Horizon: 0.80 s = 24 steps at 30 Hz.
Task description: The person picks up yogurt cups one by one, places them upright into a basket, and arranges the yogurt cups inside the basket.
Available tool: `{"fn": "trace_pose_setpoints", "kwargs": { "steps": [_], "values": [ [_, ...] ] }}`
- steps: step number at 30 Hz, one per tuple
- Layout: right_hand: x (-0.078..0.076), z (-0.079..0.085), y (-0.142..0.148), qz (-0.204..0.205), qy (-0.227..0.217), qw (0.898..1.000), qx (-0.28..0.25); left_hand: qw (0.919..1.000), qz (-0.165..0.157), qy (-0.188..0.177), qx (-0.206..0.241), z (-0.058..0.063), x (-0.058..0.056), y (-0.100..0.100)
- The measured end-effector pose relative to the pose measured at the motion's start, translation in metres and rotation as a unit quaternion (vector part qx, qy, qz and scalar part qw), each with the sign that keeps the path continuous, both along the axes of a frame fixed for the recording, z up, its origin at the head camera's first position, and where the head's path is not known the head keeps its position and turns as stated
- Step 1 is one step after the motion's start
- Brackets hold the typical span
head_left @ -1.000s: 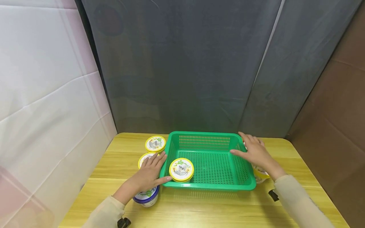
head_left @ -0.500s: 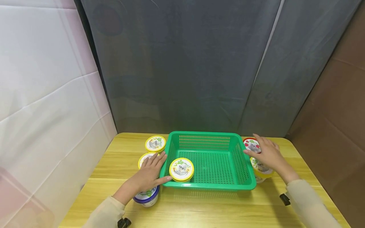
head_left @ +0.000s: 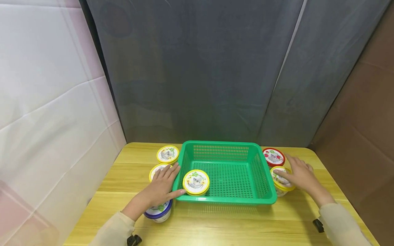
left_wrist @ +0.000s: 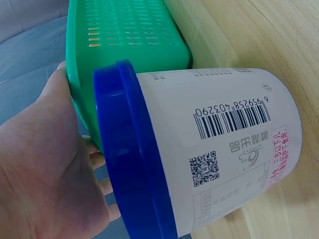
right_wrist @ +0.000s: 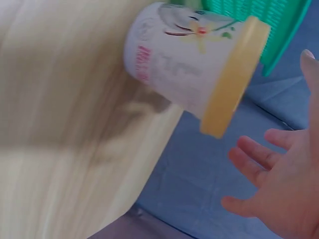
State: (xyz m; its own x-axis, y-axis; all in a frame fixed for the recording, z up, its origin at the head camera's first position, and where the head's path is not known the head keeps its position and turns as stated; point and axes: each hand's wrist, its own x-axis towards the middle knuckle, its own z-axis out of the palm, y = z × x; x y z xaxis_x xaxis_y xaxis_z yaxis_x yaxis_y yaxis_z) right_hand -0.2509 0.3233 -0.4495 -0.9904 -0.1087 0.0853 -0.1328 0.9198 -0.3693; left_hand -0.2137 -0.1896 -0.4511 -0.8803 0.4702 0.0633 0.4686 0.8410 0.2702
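A green, rectangular, perforated plastic basket [head_left: 234,201] sits at the lower centre of the head frame on a yellow wood-grain surface [head_left: 215,227]. The left hand [head_left: 161,186] rests on its left rim, grip slack, fingers straight. The right hand [head_left: 300,175], grip released and fingers spread, is apart from a round white tub with a yellow lid [head_left: 281,185], lower right, beside a red-lidded white tub [head_left: 273,157].
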Motion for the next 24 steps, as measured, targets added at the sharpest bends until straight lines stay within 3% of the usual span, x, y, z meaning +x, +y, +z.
{"fn": "trace_pose_setpoints", "kwargs": {
  "steps": [10,24],
  "values": [
    [0.006,-0.020,0.004,-0.008,-0.015,1.000,0.004,1.0000,-0.001,-0.003,-0.003,-0.003,0.000,-0.001],
    [0.011,-0.034,0.007,-0.008,-0.014,1.000,0.000,1.0000,-0.001,0.002,-0.005,-0.002,0.000,-0.001]
  ]
}}
